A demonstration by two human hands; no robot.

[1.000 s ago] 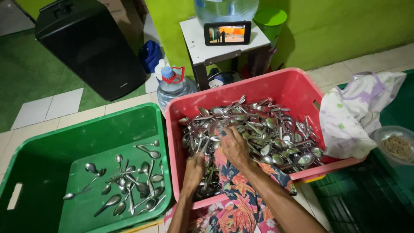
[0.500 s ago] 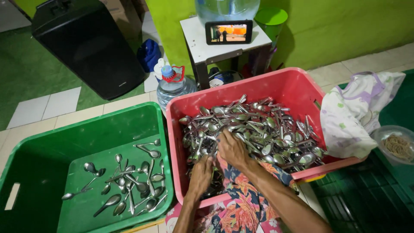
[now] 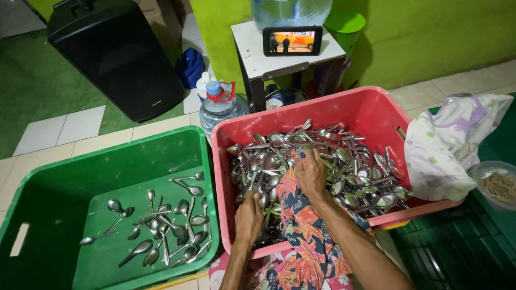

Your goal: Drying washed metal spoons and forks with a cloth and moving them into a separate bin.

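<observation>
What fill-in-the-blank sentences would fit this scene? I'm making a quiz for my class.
1. Both hands, left hand and right hand, are in the ____ bin.
2. The bin with fewer spoons is ____.
3. Under the right hand lies a floral ____.
4. The phone stands on a small white ____.

Missing words: red; green; cloth; table

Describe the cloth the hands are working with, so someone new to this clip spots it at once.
Find the red tub heaped with metal spoons, right of the green tub. Draped over its near edge, between the left hand and right hand, lies the floral cloth: dark with orange and red leaves, unlike the pale cloth farther right.
</observation>
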